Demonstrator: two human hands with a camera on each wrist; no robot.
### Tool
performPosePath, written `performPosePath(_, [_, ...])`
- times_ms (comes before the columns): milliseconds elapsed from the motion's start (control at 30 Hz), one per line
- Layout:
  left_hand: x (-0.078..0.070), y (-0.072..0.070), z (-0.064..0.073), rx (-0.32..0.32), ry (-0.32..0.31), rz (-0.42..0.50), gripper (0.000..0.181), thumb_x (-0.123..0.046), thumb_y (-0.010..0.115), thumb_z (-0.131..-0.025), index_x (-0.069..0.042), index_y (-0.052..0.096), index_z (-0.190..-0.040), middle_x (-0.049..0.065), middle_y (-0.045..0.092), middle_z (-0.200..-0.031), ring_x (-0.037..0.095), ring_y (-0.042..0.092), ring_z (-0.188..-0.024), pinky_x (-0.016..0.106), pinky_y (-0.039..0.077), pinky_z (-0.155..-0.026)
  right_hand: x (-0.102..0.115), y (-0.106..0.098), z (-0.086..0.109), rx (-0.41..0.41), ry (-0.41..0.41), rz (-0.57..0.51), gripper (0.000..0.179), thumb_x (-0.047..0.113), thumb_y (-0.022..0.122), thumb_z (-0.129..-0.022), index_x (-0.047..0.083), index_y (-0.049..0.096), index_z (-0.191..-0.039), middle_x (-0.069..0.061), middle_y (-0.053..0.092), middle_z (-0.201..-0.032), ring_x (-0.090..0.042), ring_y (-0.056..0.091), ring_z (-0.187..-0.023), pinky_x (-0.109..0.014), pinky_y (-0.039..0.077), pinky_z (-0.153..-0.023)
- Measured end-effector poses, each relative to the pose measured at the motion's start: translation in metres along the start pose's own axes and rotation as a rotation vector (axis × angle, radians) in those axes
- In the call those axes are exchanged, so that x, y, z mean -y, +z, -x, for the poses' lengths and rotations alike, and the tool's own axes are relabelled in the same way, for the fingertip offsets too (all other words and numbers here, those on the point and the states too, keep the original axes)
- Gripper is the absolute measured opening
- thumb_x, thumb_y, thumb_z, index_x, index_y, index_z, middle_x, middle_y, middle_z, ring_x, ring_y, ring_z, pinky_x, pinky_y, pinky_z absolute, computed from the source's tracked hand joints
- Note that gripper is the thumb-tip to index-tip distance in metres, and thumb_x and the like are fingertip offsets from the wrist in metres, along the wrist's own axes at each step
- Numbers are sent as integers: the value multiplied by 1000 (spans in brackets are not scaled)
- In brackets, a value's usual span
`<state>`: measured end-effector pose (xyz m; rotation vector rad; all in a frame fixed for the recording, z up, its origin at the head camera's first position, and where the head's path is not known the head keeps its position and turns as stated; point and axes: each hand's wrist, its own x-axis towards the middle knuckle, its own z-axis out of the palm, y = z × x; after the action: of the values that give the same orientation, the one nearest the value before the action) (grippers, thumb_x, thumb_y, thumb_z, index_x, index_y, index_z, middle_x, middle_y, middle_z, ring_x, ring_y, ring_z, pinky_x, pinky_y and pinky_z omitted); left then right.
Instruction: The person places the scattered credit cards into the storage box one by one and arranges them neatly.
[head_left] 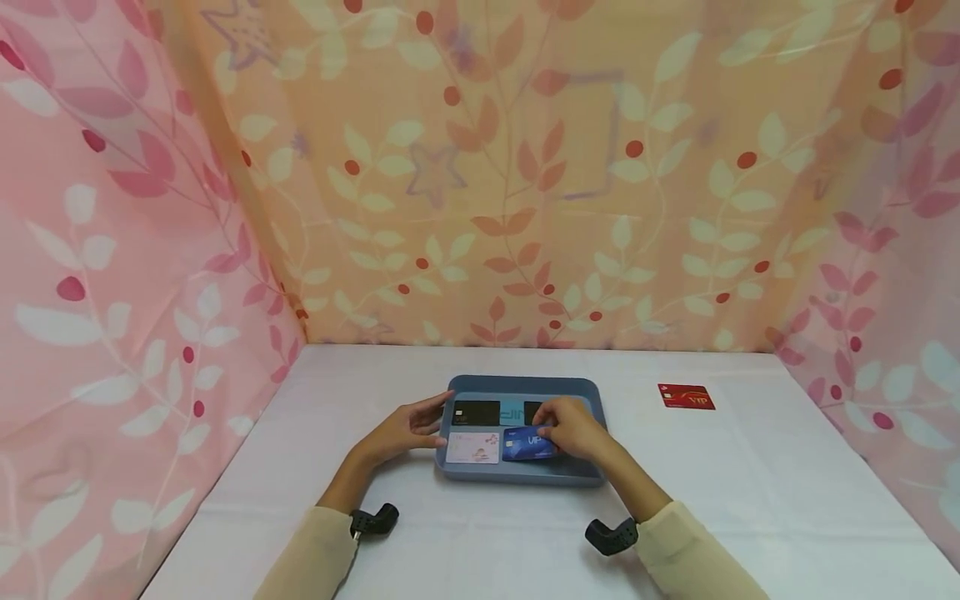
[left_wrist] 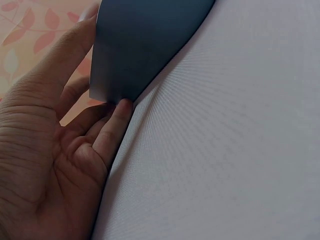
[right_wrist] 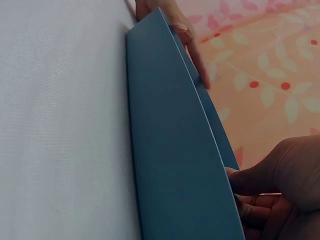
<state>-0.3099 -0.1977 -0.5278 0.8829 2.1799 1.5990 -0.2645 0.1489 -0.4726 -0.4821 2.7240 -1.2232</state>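
A blue-grey tray (head_left: 517,478) lies on the white table with several cards in it. My left hand (head_left: 408,429) holds the tray's left side. In the left wrist view its little finger touches the tray wall (left_wrist: 150,40) low down, near the table. My right hand (head_left: 572,427) reaches over the tray's right part and pinches the right end of a blue VIP card (head_left: 523,445). Left of that card lies a pale pink-patterned card (head_left: 472,448). Behind are a black card (head_left: 477,412) and a teal card (head_left: 512,412); another dark card (head_left: 531,410) is partly hidden by the right hand.
To the right of the tray a red VIP card (head_left: 686,397) lies on the white tabletop (head_left: 480,550). Patterned cloth (head_left: 480,167) hangs behind the table and along both sides. Each wrist carries a black camera (head_left: 611,537).
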Motion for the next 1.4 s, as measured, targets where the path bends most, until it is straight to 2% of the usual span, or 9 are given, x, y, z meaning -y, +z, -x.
performPosePath(333, [-2,-1,-4,6,15,0,86,-12,80,-89,-15,33,-160,5,30,-165,28,35,-148,27,43,-109,3,4,-3,-16,19,42,5,-5,70,-91,-1,71,-93,-5,63,-73,-15,54,-51,-27,51,-47])
performPosePath(567, [-2,0,-6,12,20,-7,86,-12,80,-89,-13,31,-161,5,28,-165,28,34,-149,28,42,-110,1,6,-3,-48,-20,153,7,-1,76,-87,3,73,-92,0,61,-75,-16,52,-72,-32,47,-68])
performPosePath(933, [0,1,-4,-6,6,-13,86,-14,81,-89,-15,33,-160,3,30,-165,26,34,-148,28,43,-109,10,8,2,-61,-6,214,11,2,81,-84,2,73,-92,-2,64,-79,-18,55,-75,-39,53,-74])
performPosePath(1133, [1,0,-3,-10,10,-19,86,-16,81,-88,-17,34,-160,3,30,-165,26,35,-148,28,43,-109,15,8,4,-58,13,265,12,5,81,-85,1,73,-93,-9,70,-89,-20,60,-81,-47,57,-84])
performPosePath(1400, [2,0,-1,1,13,12,86,-13,81,-88,-15,34,-160,5,29,-165,28,34,-149,29,42,-110,16,13,5,-46,41,281,16,12,82,-86,1,73,-95,-9,72,-93,-20,61,-81,-47,58,-88])
